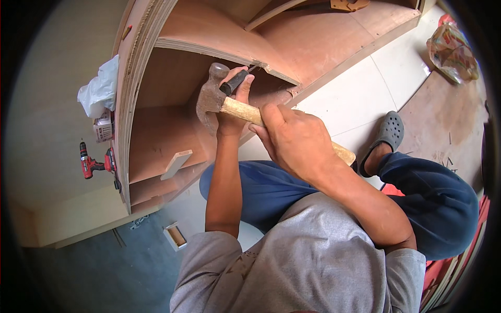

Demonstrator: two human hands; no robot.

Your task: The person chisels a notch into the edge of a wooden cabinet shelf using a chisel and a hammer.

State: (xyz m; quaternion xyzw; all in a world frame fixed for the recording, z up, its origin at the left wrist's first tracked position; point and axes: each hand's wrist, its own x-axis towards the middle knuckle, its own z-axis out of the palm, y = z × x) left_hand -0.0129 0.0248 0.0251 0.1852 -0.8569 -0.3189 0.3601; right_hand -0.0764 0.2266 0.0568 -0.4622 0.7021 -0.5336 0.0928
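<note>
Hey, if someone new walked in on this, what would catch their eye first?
Probably the hammer near the middle, gripped in the right hand, its head in front of the left hand, which holds a black-handled tool toward the chipped edge of a plywood shelf. Next, likely the red-and-black drill at far left, outside the cabinet, and the grey clog on the person's foot at right.

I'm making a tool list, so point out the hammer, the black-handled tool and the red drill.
Hammer (pixel 240 110): head view, on the wooden handle beside the metal head.
Black-handled tool (pixel 234 83): head view, on its handle.
Red drill (pixel 91 166): head view, on its body.
</note>
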